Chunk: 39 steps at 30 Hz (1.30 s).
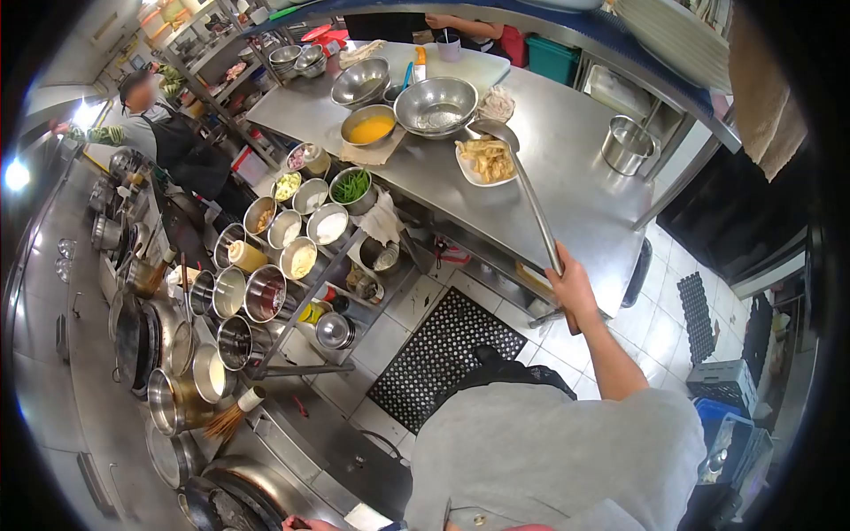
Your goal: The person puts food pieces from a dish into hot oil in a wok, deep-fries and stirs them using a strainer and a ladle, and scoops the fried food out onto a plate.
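Observation:
My right hand (571,283) is closed around the long handle of a metal ladle (527,181). The ladle's head is over the edge of a white square bowl (467,175) on the steel table. Pale golden fried strips (490,159) fill this bowl. At the bottom edge, only part of my left hand (312,525) shows, its fingers curled beside a wok (235,496) on the stove. What those fingers grip is mostly cut off by the frame.
On the steel table (567,212) stand metal bowls (436,106), one with orange-yellow liquid (369,130), and a steel pot (627,146). Ingredient tins (301,258) crowd a rack at left. A black mat (447,350) covers floor tiles. A co-worker (168,133) stands far left.

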Each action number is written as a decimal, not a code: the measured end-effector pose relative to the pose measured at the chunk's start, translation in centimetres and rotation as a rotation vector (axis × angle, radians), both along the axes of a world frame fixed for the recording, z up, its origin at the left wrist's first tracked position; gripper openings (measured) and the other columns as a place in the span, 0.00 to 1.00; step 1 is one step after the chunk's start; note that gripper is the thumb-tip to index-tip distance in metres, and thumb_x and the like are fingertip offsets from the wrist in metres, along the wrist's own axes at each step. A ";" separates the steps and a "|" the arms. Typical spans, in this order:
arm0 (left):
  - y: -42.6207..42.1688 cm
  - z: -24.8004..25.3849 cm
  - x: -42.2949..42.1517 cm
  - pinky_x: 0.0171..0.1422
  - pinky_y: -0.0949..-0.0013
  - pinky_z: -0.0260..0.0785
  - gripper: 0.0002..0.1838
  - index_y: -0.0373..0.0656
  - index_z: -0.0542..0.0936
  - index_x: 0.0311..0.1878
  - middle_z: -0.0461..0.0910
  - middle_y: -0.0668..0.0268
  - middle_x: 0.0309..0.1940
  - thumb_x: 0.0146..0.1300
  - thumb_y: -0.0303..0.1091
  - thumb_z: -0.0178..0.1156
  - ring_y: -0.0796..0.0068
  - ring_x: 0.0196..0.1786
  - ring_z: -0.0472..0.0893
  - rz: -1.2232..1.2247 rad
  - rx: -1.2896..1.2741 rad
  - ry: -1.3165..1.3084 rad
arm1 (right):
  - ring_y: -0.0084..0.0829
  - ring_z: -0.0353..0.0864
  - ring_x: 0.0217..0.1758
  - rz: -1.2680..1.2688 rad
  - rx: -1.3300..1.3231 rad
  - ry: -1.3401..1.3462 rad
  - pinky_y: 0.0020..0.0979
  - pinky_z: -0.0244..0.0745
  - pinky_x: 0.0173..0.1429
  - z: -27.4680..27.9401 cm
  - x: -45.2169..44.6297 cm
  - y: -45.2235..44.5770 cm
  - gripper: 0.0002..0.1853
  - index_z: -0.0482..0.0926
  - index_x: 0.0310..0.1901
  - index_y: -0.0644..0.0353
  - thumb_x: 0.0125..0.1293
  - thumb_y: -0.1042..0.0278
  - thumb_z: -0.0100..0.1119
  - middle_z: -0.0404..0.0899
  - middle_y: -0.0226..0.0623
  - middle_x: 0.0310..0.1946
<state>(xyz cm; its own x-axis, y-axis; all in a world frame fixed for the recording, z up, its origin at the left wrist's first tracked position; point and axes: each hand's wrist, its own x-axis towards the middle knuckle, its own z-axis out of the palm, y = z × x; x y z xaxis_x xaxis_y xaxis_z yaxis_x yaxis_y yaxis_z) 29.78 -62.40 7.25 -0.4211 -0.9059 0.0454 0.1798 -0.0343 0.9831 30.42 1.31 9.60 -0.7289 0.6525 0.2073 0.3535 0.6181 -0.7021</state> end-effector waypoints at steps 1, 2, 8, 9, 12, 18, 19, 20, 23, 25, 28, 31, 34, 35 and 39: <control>-0.2 0.0 0.0 0.41 0.70 0.65 0.04 0.37 0.73 0.32 0.72 0.64 0.28 0.60 0.27 0.55 0.71 0.33 0.72 0.002 -0.001 0.002 | 0.53 0.79 0.44 -0.018 -0.061 -0.021 0.41 0.75 0.47 0.1 0.2 0.2 0.29 0.65 0.63 0.65 0.57 0.74 0.57 0.78 0.59 0.43; -0.4 -0.1 0.1 0.41 0.70 0.65 0.04 0.37 0.73 0.32 0.72 0.64 0.28 0.60 0.27 0.55 0.71 0.33 0.72 0.004 -0.002 0.004 | 0.54 0.77 0.49 -0.035 -0.122 -0.043 0.41 0.72 0.51 0.3 0.5 0.5 0.30 0.64 0.63 0.65 0.57 0.75 0.57 0.77 0.60 0.45; -1.1 0.2 1.1 0.40 0.71 0.65 0.04 0.38 0.73 0.31 0.72 0.65 0.27 0.60 0.27 0.55 0.72 0.32 0.72 0.026 0.008 0.015 | 0.52 0.79 0.49 0.003 -0.205 -0.007 0.39 0.73 0.51 0.5 1.4 2.3 0.31 0.64 0.63 0.65 0.56 0.74 0.59 0.77 0.60 0.44; -1.2 0.2 1.3 0.40 0.71 0.65 0.04 0.38 0.73 0.30 0.72 0.65 0.27 0.60 0.27 0.55 0.72 0.32 0.72 0.030 0.011 0.021 | 0.51 0.80 0.47 0.017 -0.239 0.000 0.38 0.73 0.51 0.5 1.6 2.4 0.31 0.64 0.63 0.65 0.56 0.74 0.59 0.78 0.60 0.43; -1.8 0.4 1.7 0.39 0.72 0.65 0.05 0.38 0.73 0.29 0.71 0.65 0.26 0.60 0.27 0.56 0.73 0.31 0.72 0.038 0.019 0.041 | 0.37 0.81 0.30 0.014 -0.499 -0.181 0.34 0.75 0.38 4.4 2.4 0.8 0.31 0.64 0.64 0.65 0.57 0.74 0.59 0.79 0.53 0.34; -3.3 -0.5 3.7 0.38 0.73 0.64 0.06 0.38 0.73 0.28 0.71 0.66 0.24 0.60 0.28 0.56 0.74 0.30 0.71 0.062 0.042 0.072 | 0.20 0.65 0.12 0.011 -0.409 0.036 0.27 0.62 0.15 1.8 3.5 0.5 0.30 0.63 0.65 0.64 0.59 0.76 0.56 0.72 0.35 0.21; -3.7 -0.8 4.0 0.37 0.73 0.64 0.07 0.38 0.73 0.27 0.71 0.66 0.24 0.60 0.28 0.57 0.74 0.30 0.71 0.065 0.042 0.077 | 0.20 0.65 0.12 0.005 -0.465 0.048 0.27 0.62 0.15 2.1 3.5 0.4 0.30 0.63 0.65 0.64 0.60 0.77 0.56 0.71 0.33 0.20; -4.2 -0.9 4.4 0.37 0.73 0.64 0.07 0.38 0.72 0.27 0.71 0.66 0.24 0.60 0.28 0.57 0.74 0.30 0.71 0.070 0.048 0.089 | 0.20 0.65 0.12 -0.001 -0.520 0.061 0.27 0.62 0.15 2.5 3.4 0.3 0.30 0.62 0.65 0.65 0.60 0.77 0.55 0.70 0.32 0.19; -5.8 -1.4 5.4 0.37 0.73 0.64 0.07 0.39 0.72 0.26 0.71 0.67 0.23 0.60 0.28 0.57 0.75 0.29 0.71 0.084 0.066 0.122 | 0.19 0.64 0.12 0.029 -0.610 0.078 0.25 0.62 0.14 3.1 3.3 0.1 0.31 0.59 0.67 0.66 0.61 0.77 0.54 0.69 0.30 0.19; -6.4 -1.3 6.1 0.36 0.74 0.64 0.08 0.39 0.72 0.26 0.71 0.67 0.22 0.60 0.28 0.57 0.75 0.29 0.71 0.093 0.082 0.151 | 0.18 0.64 0.12 0.056 -0.650 0.077 0.24 0.62 0.13 3.5 3.4 0.0 0.31 0.58 0.67 0.66 0.62 0.77 0.54 0.68 0.29 0.19; -6.1 -0.7 6.8 0.37 0.75 0.65 0.08 0.38 0.73 0.26 0.71 0.67 0.23 0.60 0.27 0.57 0.76 0.29 0.72 0.156 0.103 0.103 | 0.18 0.63 0.12 0.073 -0.701 0.083 0.24 0.62 0.13 3.7 3.4 -0.3 0.32 0.56 0.68 0.66 0.62 0.77 0.55 0.67 0.29 0.18; -6.6 -1.0 7.5 0.36 0.75 0.65 0.07 0.38 0.73 0.26 0.71 0.67 0.23 0.59 0.26 0.57 0.76 0.29 0.72 0.105 0.178 0.141 | 0.18 0.63 0.12 0.077 -0.685 0.093 0.23 0.62 0.13 3.5 3.2 -0.5 0.32 0.56 0.68 0.66 0.63 0.76 0.55 0.67 0.29 0.19; -1.8 3.4 6.4 0.35 0.75 0.64 0.06 0.38 0.74 0.26 0.72 0.67 0.23 0.59 0.26 0.56 0.77 0.28 0.71 0.138 0.248 0.195 | 0.17 0.63 0.12 0.074 -0.650 0.107 0.23 0.62 0.13 4.1 2.7 -1.2 0.32 0.56 0.68 0.66 0.63 0.76 0.54 0.67 0.29 0.19; -1.4 3.6 5.9 0.34 0.75 0.64 0.06 0.38 0.74 0.26 0.71 0.67 0.23 0.59 0.25 0.56 0.77 0.28 0.71 0.135 0.224 0.200 | 0.17 0.63 0.12 0.077 -0.655 0.115 0.23 0.62 0.13 4.4 2.6 -1.4 0.32 0.56 0.68 0.67 0.63 0.76 0.54 0.67 0.29 0.20; -2.1 2.9 6.9 0.31 0.76 0.63 0.04 0.39 0.73 0.27 0.70 0.68 0.22 0.58 0.23 0.55 0.78 0.26 0.70 0.068 0.218 0.173 | 0.16 0.62 0.11 0.207 -0.953 0.156 0.22 0.62 0.12 6.5 1.8 -2.6 0.32 0.56 0.68 0.66 0.63 0.73 0.55 0.72 0.30 0.22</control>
